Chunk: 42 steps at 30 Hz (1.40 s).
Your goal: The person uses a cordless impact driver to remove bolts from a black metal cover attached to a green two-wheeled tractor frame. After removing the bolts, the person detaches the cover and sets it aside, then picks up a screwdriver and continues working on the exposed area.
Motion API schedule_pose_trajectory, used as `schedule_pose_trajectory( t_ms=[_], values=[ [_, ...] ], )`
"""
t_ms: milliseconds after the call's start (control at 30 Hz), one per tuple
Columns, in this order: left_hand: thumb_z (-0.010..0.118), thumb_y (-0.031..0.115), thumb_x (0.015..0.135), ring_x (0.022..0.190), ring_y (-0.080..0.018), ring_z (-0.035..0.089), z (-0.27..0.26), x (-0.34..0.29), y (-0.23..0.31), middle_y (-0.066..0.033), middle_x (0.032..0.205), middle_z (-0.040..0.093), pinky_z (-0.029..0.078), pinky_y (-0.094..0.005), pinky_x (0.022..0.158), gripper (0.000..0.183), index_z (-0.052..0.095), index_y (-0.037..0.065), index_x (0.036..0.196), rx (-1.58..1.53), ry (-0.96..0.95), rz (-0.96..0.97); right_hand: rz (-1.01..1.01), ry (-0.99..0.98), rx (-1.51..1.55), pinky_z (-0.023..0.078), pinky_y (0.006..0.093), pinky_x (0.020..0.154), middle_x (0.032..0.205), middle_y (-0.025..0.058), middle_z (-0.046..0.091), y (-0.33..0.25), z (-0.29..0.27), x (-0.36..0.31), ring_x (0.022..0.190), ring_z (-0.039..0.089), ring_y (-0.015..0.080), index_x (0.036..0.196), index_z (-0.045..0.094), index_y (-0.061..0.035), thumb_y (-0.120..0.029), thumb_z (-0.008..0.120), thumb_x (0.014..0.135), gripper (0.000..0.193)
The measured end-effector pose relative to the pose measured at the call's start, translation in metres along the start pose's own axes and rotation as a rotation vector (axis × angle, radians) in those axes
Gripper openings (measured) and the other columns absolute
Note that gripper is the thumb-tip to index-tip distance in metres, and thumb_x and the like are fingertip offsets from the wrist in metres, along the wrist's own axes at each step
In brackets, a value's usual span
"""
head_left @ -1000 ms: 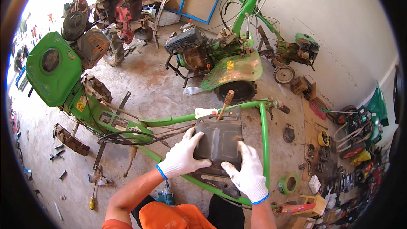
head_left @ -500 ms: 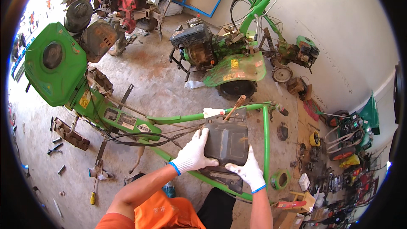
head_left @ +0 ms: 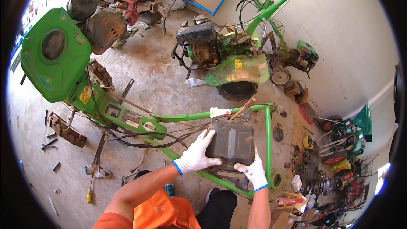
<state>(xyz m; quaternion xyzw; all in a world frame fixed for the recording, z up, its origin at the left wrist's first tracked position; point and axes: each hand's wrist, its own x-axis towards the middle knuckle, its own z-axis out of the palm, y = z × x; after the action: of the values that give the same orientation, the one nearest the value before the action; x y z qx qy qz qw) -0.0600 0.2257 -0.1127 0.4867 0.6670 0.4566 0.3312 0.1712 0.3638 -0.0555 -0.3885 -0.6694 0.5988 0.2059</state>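
Shifted lower on the dark grey cover (head_left: 232, 141), the gloved right hand (head_left: 253, 170) grips its bottom edge; the left hand (head_left: 197, 154) clasps its side above the green handlebar frame (head_left: 268, 135).

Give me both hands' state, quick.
Left hand: gloved, gripping the left edge of the dark grey cover.
Right hand: gloved, fingers closed on the cover's lower right corner.

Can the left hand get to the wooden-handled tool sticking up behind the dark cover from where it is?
Probably yes: the left hand rests on the dark cover, and the tool's handle stands exposed just beyond.
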Motion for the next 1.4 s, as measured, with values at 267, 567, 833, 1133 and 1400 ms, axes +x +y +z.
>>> schedule_pose_trajectory(
  t_ms=[267, 567, 833, 1133, 1400],
  values=[
    [0.088, 0.044, 0.081, 0.147, -0.0526, 0.044, 0.004, -0.005, -0.01, -0.0349, 0.171, 0.018, 0.043, -0.0502, 0.12, 0.11, 0.028, 0.01, 0.167, -0.047, -0.03, 0.012, -0.025, -0.004, 0.039, 0.054, 0.0372, 0.108, 0.139, 0.0098, 0.064, -0.004, -0.001, -0.002, 0.123, 0.064, 0.0218, 0.164, 0.032, -0.0023, -0.02, 0.104, 0.064, 0.124],
    [0.086, 0.041, 0.084, 0.141, -0.0561, 0.05, -0.009, -0.013, 0.0, -0.0372, 0.169, 0.023, 0.046, -0.0514, 0.117, 0.098, 0.037, 0.012, 0.163, -0.155, -0.028, 0.002, -0.028, 0.202, -0.26, 0.054, 0.0327, 0.096, 0.125, 0.0097, 0.068, 0.031, -0.022, -0.007, 0.103, 0.063, 0.0175, 0.165, 0.033, 0.0015, -0.037, 0.086, 0.09, 0.1],
    [0.084, 0.022, 0.081, 0.089, -0.0371, 0.066, 0.022, -0.057, 0.011, -0.0184, 0.113, 0.061, 0.053, -0.0449, 0.084, 0.043, 0.062, 0.005, 0.113, 0.048, 0.433, 0.434, -0.13, 0.218, -0.481, 0.051, 0.0294, 0.091, 0.116, 0.0091, 0.066, 0.027, -0.02, -0.004, 0.097, 0.06, 0.016, 0.168, 0.026, 0.002, -0.053, 0.077, 0.097, 0.103],
    [0.064, 0.017, 0.106, 0.083, -0.0104, 0.065, 0.127, -0.044, -0.095, -0.0041, 0.1, 0.073, 0.054, -0.0281, 0.074, 0.023, 0.072, -0.001, 0.12, -1.318, 0.575, -0.459, -0.357, 0.332, -0.942, 0.042, 0.0478, 0.121, 0.158, 0.0204, 0.05, -0.024, 0.043, -0.028, 0.145, 0.05, 0.038, 0.163, 0.04, -0.0048, -0.024, 0.084, 0.089, 0.088],
    [0.062, 0.022, 0.105, 0.074, -0.0119, 0.053, 0.11, 0.081, -0.079, -0.0015, 0.078, 0.059, 0.046, -0.0356, 0.063, 0.022, 0.065, 0.002, 0.097, -1.321, 0.526, 0.071, -0.559, -0.11, -1.632, 0.031, 0.0563, 0.124, 0.157, 0.0211, 0.05, -0.042, 0.091, 0.025, 0.148, 0.04, 0.0451, 0.15, 0.057, -0.0064, -0.036, 0.079, 0.088, 0.072]
  ],
)
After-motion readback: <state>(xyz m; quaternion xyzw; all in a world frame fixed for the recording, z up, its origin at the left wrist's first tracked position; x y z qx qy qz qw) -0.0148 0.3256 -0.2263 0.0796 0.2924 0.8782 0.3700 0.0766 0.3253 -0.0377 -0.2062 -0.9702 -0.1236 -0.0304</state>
